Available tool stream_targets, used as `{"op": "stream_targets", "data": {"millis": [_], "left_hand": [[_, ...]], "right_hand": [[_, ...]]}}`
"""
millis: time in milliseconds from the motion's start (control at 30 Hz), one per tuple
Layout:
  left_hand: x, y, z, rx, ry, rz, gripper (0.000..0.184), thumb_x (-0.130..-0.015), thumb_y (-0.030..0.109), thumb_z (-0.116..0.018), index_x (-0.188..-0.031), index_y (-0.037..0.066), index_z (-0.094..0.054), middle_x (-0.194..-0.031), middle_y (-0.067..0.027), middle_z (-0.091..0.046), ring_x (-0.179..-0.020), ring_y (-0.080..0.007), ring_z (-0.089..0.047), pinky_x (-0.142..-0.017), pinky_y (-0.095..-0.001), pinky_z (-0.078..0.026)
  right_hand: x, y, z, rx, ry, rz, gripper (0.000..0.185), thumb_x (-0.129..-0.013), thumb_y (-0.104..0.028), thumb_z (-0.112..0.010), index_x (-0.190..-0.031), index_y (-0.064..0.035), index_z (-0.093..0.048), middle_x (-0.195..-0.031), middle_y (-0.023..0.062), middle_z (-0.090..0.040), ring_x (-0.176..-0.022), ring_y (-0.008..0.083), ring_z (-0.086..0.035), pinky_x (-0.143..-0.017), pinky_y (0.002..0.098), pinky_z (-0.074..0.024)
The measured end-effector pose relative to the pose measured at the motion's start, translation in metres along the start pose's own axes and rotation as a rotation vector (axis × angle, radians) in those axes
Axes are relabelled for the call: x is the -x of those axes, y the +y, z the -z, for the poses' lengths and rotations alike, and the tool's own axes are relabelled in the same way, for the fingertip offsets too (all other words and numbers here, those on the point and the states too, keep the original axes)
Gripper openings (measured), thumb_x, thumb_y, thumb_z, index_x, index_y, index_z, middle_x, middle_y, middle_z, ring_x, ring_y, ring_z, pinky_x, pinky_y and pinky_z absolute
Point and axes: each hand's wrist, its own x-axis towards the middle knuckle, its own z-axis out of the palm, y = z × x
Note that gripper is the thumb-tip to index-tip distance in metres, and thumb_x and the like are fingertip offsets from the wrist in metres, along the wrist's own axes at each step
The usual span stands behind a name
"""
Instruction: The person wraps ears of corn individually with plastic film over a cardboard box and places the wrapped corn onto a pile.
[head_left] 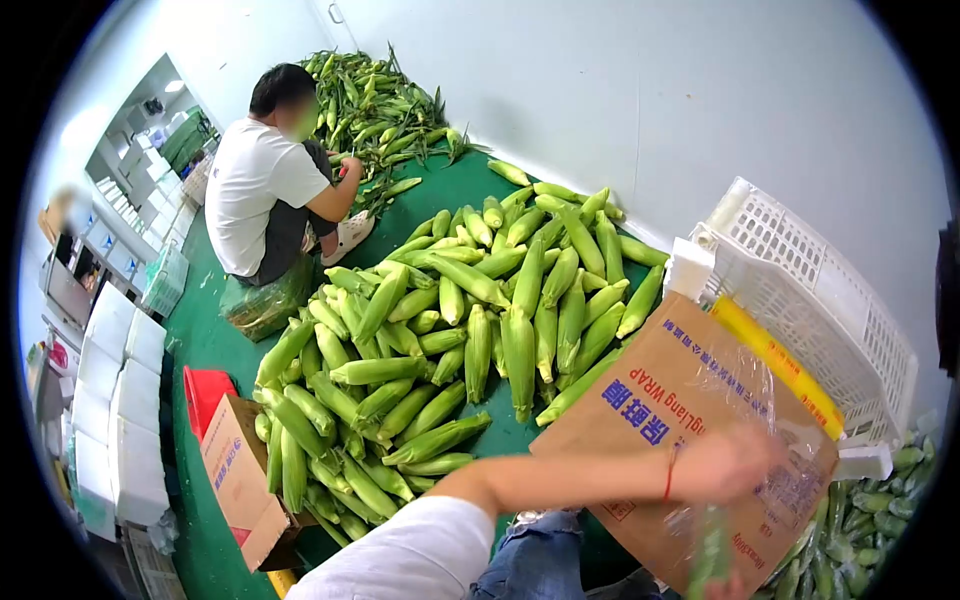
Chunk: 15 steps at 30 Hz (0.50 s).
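My left hand (735,462), smeared by motion, is over a brown cardboard wrap box (640,410) with blue and red print. Its fingers look curled, but the blur hides what they hold. Clear plastic wrap (735,375) lies over the box below a yellow strip (780,365). A blurred green ear of corn (711,550) with film around it is near the box's lower edge. At the bottom of the view, part of my right hand (728,588) shows at the ear's end, closed on it.
A large pile of corn (440,340) covers the green floor, partly in a carton (240,470). A white crate (810,300) stands behind the box; wrapped corn (850,540) lies at right. Another person (265,185) crouches near a farther corn heap (375,110). White foam boxes (135,460) line the left.
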Motion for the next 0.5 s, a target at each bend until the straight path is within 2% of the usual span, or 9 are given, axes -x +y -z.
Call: {"op": "stream_targets", "data": {"millis": [33, 133, 167, 233, 267, 300, 400, 433, 500], "left_hand": [[0.007, 0.028, -0.004, -0.046, 0.014, -0.225, 0.033, -0.083, 0.016, -0.057, -0.113, 0.003, -0.06, -0.122, -0.0174, -0.056, -0.12, -0.0351, -0.052, -0.102, -0.0498, -0.042], [0.01, 0.041, -0.008, 0.0, 0.063, -0.126, 0.033, -0.083, 0.014, -0.054, -0.115, 0.008, -0.061, -0.124, -0.0179, -0.055, -0.127, -0.035, -0.045, -0.105, -0.0511, -0.039], [0.005, 0.035, -0.003, 0.002, 0.109, 0.003, 0.035, -0.084, 0.011, -0.053, -0.118, 0.012, -0.06, -0.129, -0.0159, -0.053, -0.134, -0.0334, -0.039, -0.104, -0.0471, -0.041], [-0.014, 0.033, -0.006, 0.497, 0.367, 0.22, 0.04, -0.086, 0.01, -0.054, -0.126, 0.014, -0.053, -0.13, -0.0152, -0.052, -0.132, -0.03, -0.041, -0.1, -0.0435, -0.044], [-0.024, 0.049, 0.0, 1.068, 0.377, 0.394, 0.04, -0.09, 0.011, -0.054, -0.13, 0.014, -0.047, -0.121, -0.0133, -0.055, -0.122, -0.0256, -0.049, -0.093, -0.04, -0.048], [-0.034, 0.065, 0.007, 1.63, 0.527, 0.593, 0.042, -0.093, 0.012, -0.055, -0.133, 0.015, -0.041, -0.113, -0.0114, -0.058, -0.112, -0.0211, -0.056, -0.085, -0.0364, -0.052], [-0.029, 0.042, 0.0, 1.886, 0.281, 0.396, 0.032, -0.098, 0.017, -0.052, -0.127, 0.014, -0.038, -0.09, -0.0062, -0.056, -0.085, -0.0176, -0.062, -0.072, -0.036, -0.053], [-0.03, 0.045, 0.003, 1.647, 0.407, 0.623, 0.018, -0.101, 0.024, -0.049, -0.115, 0.016, -0.041, -0.077, -0.0022, -0.049, -0.068, -0.0133, -0.056, -0.058, -0.0283, -0.051], [-0.015, 0.033, 0.014, 1.377, 0.452, 0.739, 0.02, -0.102, 0.024, -0.046, -0.118, 0.014, -0.04, -0.079, -0.0025, -0.05, -0.074, -0.0152, -0.058, -0.066, -0.0308, -0.051]], "right_hand": [[-0.006, 0.003, 0.001, -0.202, 0.035, -0.027, 0.059, -0.086, -0.048, -0.063, -0.125, -0.0052, -0.055, -0.108, 0.0165, -0.066, -0.094, 0.0328, -0.064, -0.081, 0.0461, -0.0499], [-0.022, 0.008, 0.001, -0.886, -0.021, -0.094, 0.058, -0.087, -0.043, -0.063, -0.129, -0.006, -0.049, -0.11, 0.0167, -0.064, -0.093, 0.0316, -0.063, -0.08, 0.0452, -0.0503], [-0.027, 0.007, 0.0, -1.087, -0.114, -0.09, 0.058, -0.087, -0.042, -0.063, -0.131, -0.0062, -0.048, -0.11, 0.0168, -0.063, -0.093, 0.0311, -0.063, -0.08, 0.045, -0.0504], [-0.035, 0.0, -0.006, -1.441, -0.368, -0.088, 0.059, -0.088, -0.038, -0.063, -0.134, -0.0068, -0.044, -0.112, 0.017, -0.062, -0.093, 0.0303, -0.062, -0.079, 0.0444, -0.0506], [-0.04, -0.004, -0.011, -1.573, -0.503, -0.078, 0.06, -0.088, -0.037, -0.063, -0.135, -0.007, -0.043, -0.112, 0.0171, -0.061, -0.093, 0.0299, -0.062, -0.079, 0.0441, -0.0508], [-0.042, -0.007, -0.013, -1.657, -0.619, -0.075, 0.06, -0.088, -0.035, -0.064, -0.137, -0.0073, -0.041, -0.113, 0.0172, -0.061, -0.093, 0.0294, -0.062, -0.078, 0.0438, -0.0509], [-0.047, -0.01, -0.022, -1.715, -0.737, -0.071, 0.063, -0.09, -0.031, -0.064, -0.141, -0.0081, -0.036, -0.115, 0.0175, -0.059, -0.092, 0.0282, -0.061, -0.077, 0.043, -0.0512], [-0.042, -0.006, -0.018, -1.682, -0.702, -0.098, 0.064, -0.09, -0.029, -0.064, -0.143, -0.0084, -0.034, -0.116, 0.0175, -0.058, -0.092, 0.0278, -0.061, -0.077, 0.0427, -0.0514], [-0.033, 0.006, -0.008, -1.497, -0.567, -0.13, 0.067, -0.091, -0.026, -0.064, -0.146, -0.0089, -0.031, -0.117, 0.0177, -0.057, -0.092, 0.0269, -0.06, -0.077, 0.0422, -0.0516]]}}
